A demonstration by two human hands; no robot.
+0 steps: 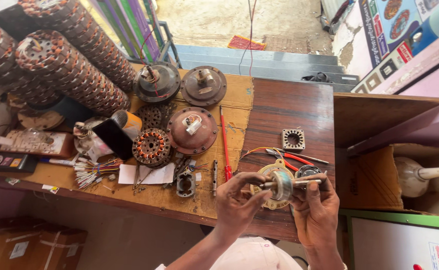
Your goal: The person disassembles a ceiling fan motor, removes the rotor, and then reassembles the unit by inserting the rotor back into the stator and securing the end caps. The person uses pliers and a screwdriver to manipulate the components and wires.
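Rotor point(282, 184) on its steel shaft was held up between both hands, just above the near edge of the wooden workbench point(289, 110).

Left hand point(237, 200) had its fingers pinched on the shaft's left end; right hand point(315, 207) clamped the right end. Judged as a mid-inspection step; the next move likely called for steady grip while turning it. A red screwdriver point(225, 145) lay left of the rotor, pliers point(284, 156) just behind.

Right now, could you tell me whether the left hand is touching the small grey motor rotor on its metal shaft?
Touching: the head view shows the left hand fingertips gripping the rotor.
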